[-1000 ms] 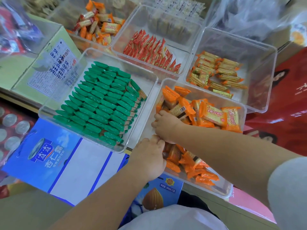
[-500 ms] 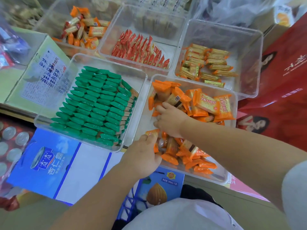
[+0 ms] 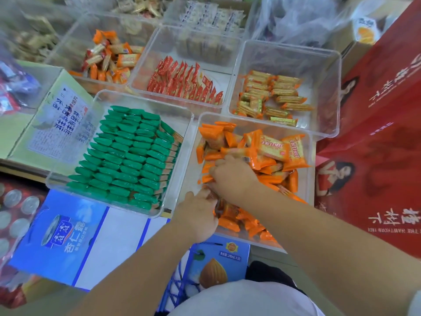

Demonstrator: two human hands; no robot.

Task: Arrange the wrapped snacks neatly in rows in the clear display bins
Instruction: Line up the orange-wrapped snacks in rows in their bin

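Right grip clutches packs at the bin's left wall; the heap spreads right and beyond, long axes every way. Left grip meets it from nearer, hold unclear.

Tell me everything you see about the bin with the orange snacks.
A clear plastic bin, square with rounded corners, upright, right of the green-snack bin. Loose orange snacks fill it in a jumble, not rows. The left hand and right hand reach in near its left wall, gripping snacks.
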